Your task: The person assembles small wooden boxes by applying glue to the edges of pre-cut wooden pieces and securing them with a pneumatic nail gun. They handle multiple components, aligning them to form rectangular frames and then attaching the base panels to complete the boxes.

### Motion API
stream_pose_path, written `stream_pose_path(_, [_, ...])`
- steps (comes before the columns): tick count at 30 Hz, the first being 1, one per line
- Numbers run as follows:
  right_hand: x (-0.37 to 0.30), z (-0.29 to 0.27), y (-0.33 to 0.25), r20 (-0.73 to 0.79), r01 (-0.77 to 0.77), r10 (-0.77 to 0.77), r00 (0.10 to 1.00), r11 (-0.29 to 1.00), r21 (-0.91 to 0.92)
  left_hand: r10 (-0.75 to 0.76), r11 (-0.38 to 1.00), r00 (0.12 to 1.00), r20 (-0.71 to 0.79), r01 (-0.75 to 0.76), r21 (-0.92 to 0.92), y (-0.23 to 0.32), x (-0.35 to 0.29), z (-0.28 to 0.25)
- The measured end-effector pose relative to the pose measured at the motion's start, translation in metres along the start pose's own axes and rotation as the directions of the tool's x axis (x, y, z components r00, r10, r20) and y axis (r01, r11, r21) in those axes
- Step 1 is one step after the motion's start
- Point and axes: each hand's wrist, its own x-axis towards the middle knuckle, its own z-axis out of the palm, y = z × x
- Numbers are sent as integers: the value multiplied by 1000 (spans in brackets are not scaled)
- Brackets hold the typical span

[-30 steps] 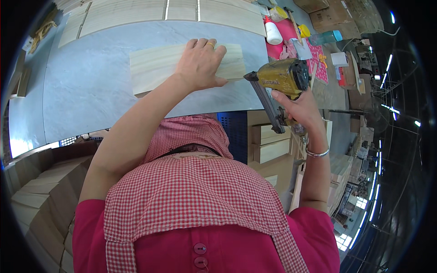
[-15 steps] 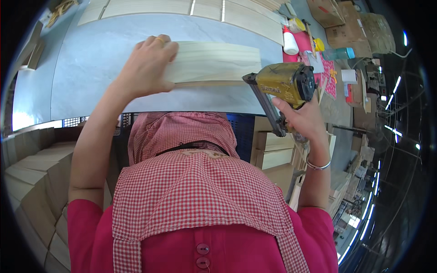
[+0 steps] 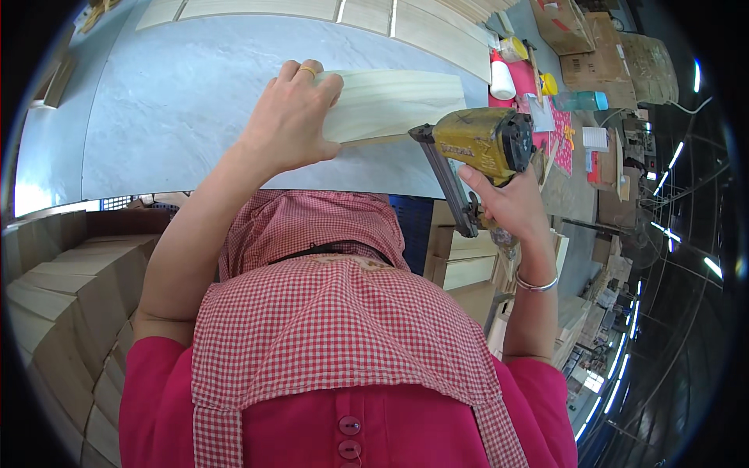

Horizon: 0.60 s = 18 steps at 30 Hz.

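A pale wooden board (image 3: 398, 105) lies on the light blue-grey tabletop (image 3: 179, 117). My left hand (image 3: 292, 117) grips its left end, fingers over the far edge and thumb at the near edge. A thin wooden strip seems to run along the board's near edge, partly hidden by my thumb. My right hand (image 3: 511, 204) is wrapped round the handle of a yellow and black nail gun (image 3: 480, 144). The gun's nose is at the board's near edge, toward its right part; whether it touches cannot be told.
Several pale boards (image 3: 273, 9) lie across the table's far side. A white bottle with a red cap (image 3: 501, 78), a yellow-lidded jar (image 3: 548, 84) and a clear blue-lidded bottle (image 3: 581, 101) stand at the right. Stacked wooden pieces (image 3: 58, 288) fill the lower left. Cardboard boxes (image 3: 597, 62) stand at the far right.
My left hand and the board have shifted to the right. The nail gun has moved slightly left, so its nose now overlaps the board's near edge farther from the right end.
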Motion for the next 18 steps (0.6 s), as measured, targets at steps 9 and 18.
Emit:
stream_pose_path(9, [-2, 7, -4, -22, 11, -11, 1000, 1000, 4, -34, 999, 998, 54, 35, -7, -2, -2, -2])
stream_pose_path(18, [-15, 29, -62, 117, 68, -65, 991, 997, -22, 8, 915, 997, 80, 25, -404, -30, -36, -23])
